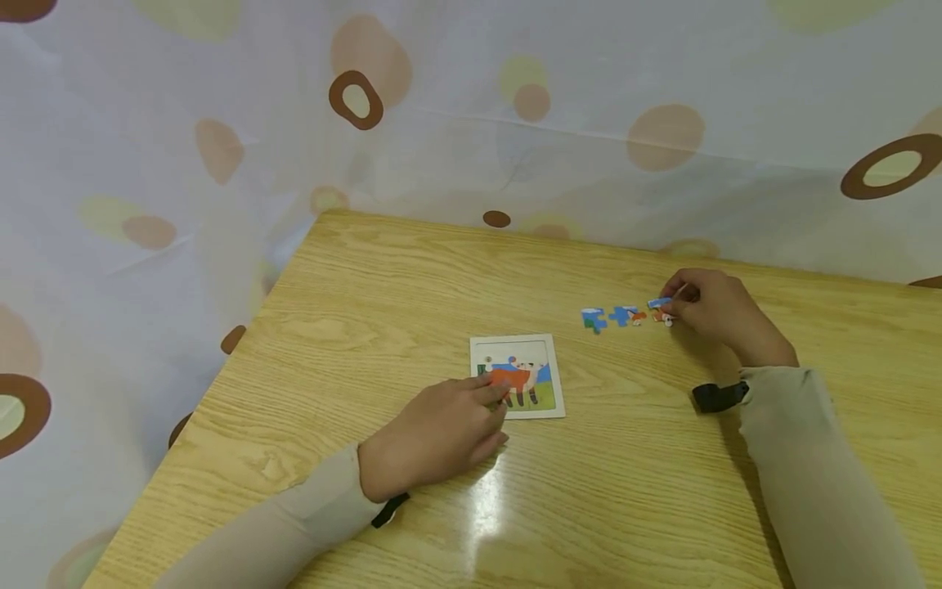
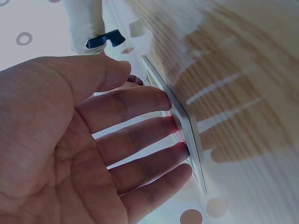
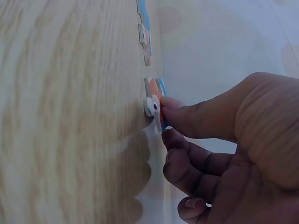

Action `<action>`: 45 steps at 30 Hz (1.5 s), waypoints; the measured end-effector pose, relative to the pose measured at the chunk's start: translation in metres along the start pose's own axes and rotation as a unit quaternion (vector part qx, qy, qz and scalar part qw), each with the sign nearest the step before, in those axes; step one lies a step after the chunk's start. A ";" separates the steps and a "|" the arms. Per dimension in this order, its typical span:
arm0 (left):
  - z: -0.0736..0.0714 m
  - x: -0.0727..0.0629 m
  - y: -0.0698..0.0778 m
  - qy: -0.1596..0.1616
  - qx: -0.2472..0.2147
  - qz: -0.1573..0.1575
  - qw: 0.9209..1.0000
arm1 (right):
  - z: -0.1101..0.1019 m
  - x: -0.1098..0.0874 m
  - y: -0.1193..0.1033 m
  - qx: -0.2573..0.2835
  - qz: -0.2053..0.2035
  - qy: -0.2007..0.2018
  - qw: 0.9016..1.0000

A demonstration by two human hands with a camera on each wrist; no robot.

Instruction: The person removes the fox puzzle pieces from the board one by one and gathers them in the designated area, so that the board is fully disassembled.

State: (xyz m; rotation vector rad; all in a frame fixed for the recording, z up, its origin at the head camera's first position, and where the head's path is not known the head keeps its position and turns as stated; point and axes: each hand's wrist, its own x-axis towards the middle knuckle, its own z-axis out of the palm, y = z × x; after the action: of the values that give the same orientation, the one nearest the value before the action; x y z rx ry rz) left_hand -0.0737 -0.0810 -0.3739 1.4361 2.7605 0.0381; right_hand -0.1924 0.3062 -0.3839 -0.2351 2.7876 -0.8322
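Observation:
In the head view a square puzzle board with a white border lies on the table, its picture of an orange-and-white animal partly filled in and its upper part bare. My left hand rests its fingertips on the lower left of that picture; in the left wrist view the fingers are extended and slightly spread. To the right, my right hand pinches a blue-and-orange puzzle piece with a printed eye between thumb and index finger. The piece appears tilted up at the tabletop.
Left of the pinched piece lie two loose puzzle pieces, one blue and green, one blue and orange. A wood-grain table carries everything. A white curtain with brown and green spots hangs along its back and left edges.

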 end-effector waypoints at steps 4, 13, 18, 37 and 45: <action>-0.001 0.001 0.000 -0.006 0.004 -0.003 1.000 | 0.002 0.001 -0.001 0.000 0.003 -0.006 1.000; 0.000 0.004 -0.003 0.041 -0.014 0.006 0.999 | 0.003 -0.002 -0.011 -0.005 -0.001 0.011 1.000; -0.006 0.006 -0.013 0.104 -0.084 -0.029 0.991 | 0.009 -0.007 -0.048 -0.002 -0.050 0.026 0.998; -0.001 0.012 -0.038 0.004 -0.107 -0.108 0.988 | 0.101 -0.023 -0.152 -0.025 -0.246 -0.106 0.963; -0.002 0.014 -0.037 -0.007 -0.102 -0.110 0.989 | 0.110 -0.022 -0.158 -0.031 -0.215 -0.107 0.970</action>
State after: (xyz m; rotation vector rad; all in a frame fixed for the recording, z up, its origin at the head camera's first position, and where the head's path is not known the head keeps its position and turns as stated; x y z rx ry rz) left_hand -0.1120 -0.0910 -0.3738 1.0764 2.7883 0.2951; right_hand -0.1294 0.1232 -0.3822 -0.9072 2.5938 -0.7523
